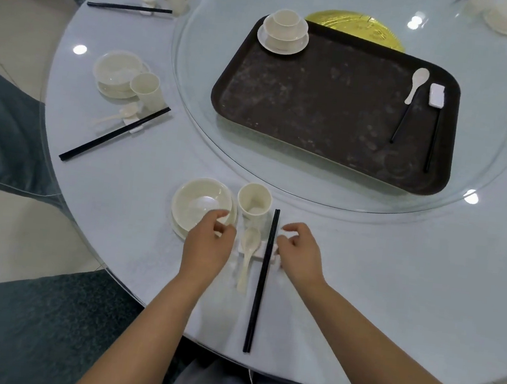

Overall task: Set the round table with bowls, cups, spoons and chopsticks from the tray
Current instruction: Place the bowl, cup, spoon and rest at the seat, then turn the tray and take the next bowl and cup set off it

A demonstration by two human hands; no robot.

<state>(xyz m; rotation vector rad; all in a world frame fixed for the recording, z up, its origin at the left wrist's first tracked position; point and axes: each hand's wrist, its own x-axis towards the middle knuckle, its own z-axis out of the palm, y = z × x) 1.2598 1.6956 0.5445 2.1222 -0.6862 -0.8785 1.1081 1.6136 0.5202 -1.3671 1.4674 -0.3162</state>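
Both hands sit over the near place setting on the bench (117,208). Left hand (208,246) has fingers loosely curled by the bowl (200,206) rim, holding nothing. Right hand (299,250) is likewise half curled, empty, just beside the chopsticks (263,275); whether its fingertips touch the small white rest (257,254) can't be told.

Spoon (247,254) and chopsticks lie across the rest, cup (254,203) upright just behind, bowl on its saucer to the left.

Left on the tray (318,110): a stacked bowl set (283,31) at the far-left corner, plus a 2nd spoon (417,84), 2nd rest (436,95) and 2nd chopsticks (431,142) at the right end.

Handling, as a guess: bowls and cups look like light, stiff, glossy ware, prob. slippery and chippable, so best taken by the saucer edge w/ thumb on top, stack kept level. Chopsticks are thin, rigid, roll easily; pinch both together near mid-length. Spoon: take by the handle. Rest is small; pinch by its long sides.
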